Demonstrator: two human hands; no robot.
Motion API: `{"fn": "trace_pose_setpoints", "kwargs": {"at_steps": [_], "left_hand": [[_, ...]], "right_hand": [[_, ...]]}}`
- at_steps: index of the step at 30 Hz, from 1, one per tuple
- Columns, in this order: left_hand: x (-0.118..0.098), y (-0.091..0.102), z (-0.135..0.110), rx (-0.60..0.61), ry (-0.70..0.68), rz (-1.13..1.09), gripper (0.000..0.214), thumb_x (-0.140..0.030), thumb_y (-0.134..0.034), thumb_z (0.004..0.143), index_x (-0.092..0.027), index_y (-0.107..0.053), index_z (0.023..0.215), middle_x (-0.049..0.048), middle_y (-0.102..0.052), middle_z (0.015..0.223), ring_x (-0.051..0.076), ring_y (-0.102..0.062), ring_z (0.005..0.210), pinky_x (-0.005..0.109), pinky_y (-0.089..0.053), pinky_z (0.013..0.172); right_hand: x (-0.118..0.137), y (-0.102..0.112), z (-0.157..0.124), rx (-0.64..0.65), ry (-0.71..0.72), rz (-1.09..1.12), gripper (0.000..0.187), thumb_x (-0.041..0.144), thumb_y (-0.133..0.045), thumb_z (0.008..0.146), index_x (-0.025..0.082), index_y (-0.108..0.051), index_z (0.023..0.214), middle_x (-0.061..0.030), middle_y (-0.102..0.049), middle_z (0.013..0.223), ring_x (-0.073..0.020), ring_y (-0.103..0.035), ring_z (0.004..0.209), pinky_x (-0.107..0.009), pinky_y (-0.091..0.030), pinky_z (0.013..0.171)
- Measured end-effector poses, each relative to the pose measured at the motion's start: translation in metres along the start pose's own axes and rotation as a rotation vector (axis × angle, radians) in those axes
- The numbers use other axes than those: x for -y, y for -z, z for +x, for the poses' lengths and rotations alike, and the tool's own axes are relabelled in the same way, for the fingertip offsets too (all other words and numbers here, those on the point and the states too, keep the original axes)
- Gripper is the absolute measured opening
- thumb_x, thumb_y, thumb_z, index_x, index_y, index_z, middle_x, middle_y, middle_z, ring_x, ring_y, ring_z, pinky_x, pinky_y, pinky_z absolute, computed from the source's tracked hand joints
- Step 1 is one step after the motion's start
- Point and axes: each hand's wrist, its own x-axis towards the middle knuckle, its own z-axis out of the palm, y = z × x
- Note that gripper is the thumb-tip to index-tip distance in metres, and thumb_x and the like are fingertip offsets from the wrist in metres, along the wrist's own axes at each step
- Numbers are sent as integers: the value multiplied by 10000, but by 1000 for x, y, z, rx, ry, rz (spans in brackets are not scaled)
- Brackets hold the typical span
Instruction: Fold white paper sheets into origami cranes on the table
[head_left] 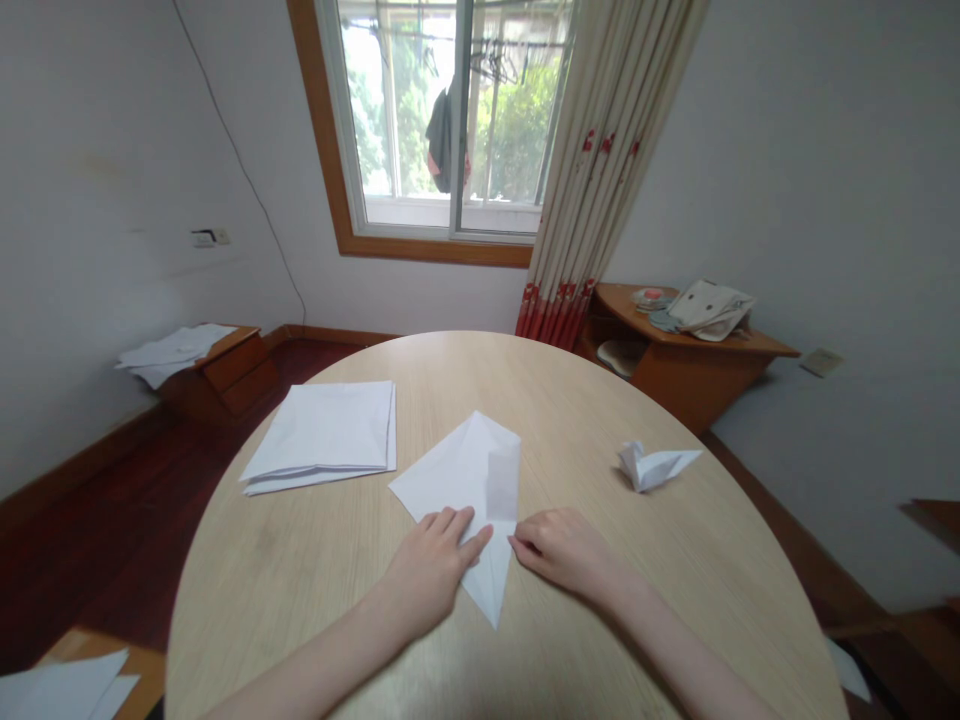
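Observation:
A partly folded white paper sheet (469,475) lies on the round wooden table (315,590) in front of me. My left hand (431,565) lies flat on its lower left part, fingers stretched out and pressing it down. My right hand (562,548) rests at the sheet's right edge, its fingers curled and pinching a folded flap of the paper. The sheet's lower point sticks out between both hands.
A stack of white paper (322,435) lies at the left of the table. A finished folded paper figure (652,465) sits at the right. Low wooden cabinets stand by the walls, one with papers (172,350), one with a bag (709,308). Loose sheets (60,685) lie at the lower left.

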Motion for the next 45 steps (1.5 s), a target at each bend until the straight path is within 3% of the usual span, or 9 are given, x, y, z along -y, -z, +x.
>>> {"fn": "trace_pose_setpoints", "kwargs": {"at_steps": [14,38,45], "left_hand": [[3,-9,-1,-60,-9,-6,372,-165,-421,954,-232,-460,1318,117,-495,1272,269,-480,1069,405,-436,857],[2,-4,0,-31,-8,14,362,-165,-444,949,-223,-475,1305,113,-513,1256,269,-492,1054,402,-445,843],[2,-2,1,-64,-9,10,302,-252,-474,962,-223,-505,1260,103,-533,1210,262,-500,1022,394,-447,824]], "right_hand": [[17,1,-7,37,70,45,233,130,-522,786,157,-671,609,-39,-695,617,-127,-568,535,-267,-199,498],[40,-3,-16,96,142,159,167,129,-558,642,171,-640,503,7,-590,462,-96,-352,416,-251,-202,459],[41,-1,-17,108,141,213,169,144,-580,641,171,-615,477,17,-562,445,-93,-366,424,-232,-242,474]]}}
